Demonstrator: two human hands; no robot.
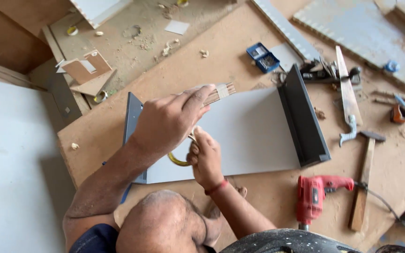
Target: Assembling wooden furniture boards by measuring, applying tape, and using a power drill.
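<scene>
My left hand [167, 121] reaches over a pale grey panel [254, 133] and grips a bundle of thin wooden strips [222, 91] bound with a light band; the bundle's end sticks out to the right past my fingers. Just below it, my right hand [206, 157] is closed on a yellow ring-shaped thing [176, 161], of which only a curved part shows. A red thread circles that wrist. The panel lies on a brown board [240, 56] and has dark upright walls at its left and right ends.
A red electric drill [316, 193] lies near the front, with a hammer [364, 180] to its right. A blue box of small metal parts [262, 57], a hand plane [325, 71] and a long wooden strip [348, 91] lie beyond the panel. Shavings and offcuts litter the floor behind.
</scene>
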